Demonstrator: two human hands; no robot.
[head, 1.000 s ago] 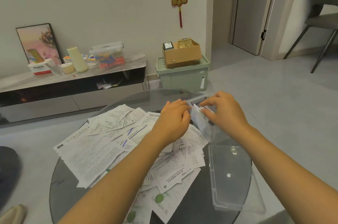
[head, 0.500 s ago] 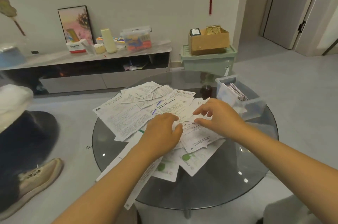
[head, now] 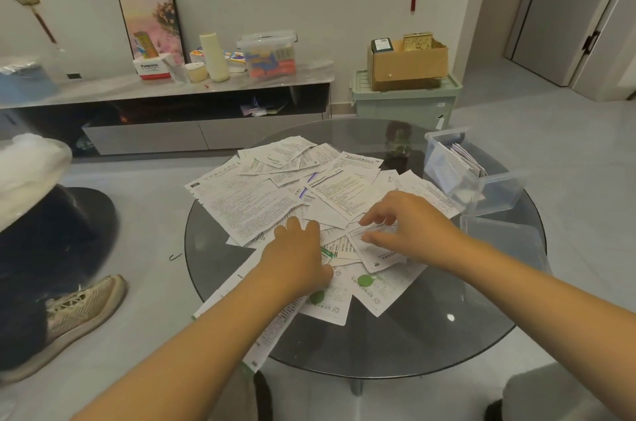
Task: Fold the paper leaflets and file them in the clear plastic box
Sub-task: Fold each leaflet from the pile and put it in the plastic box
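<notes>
Since these leaflets (head: 261, 200) are just thin printed paper, they weigh basically nothing and flop the second you lift them, so I'd say the trick is to take one by a free edge or corner, not from the middle of the heap.

Nearest me, a couple of sheets with green logos hang toward the near edge of the round glass table (head: 430, 327). Glass under paper is probably slippery, so I'd expect the whole stack to skate if I drag instead of lift.

My left hand (head: 299, 257) lies palm down on the near part of the pile, fingers loosely together, pinning it and not gripping anything. My right hand (head: 409, 228) is just to its right with fingers spread, tips touching a small leaflet (head: 377, 250) on top. Whether the thumb has got under its edge, I can't tell.

Further back the rest of the pile fans out to the left and centre. Far right sits the clear plastic box (head: 495, 190) with some folded ones already standing inside, its lid (head: 502, 238) lying flat just in front.
</notes>
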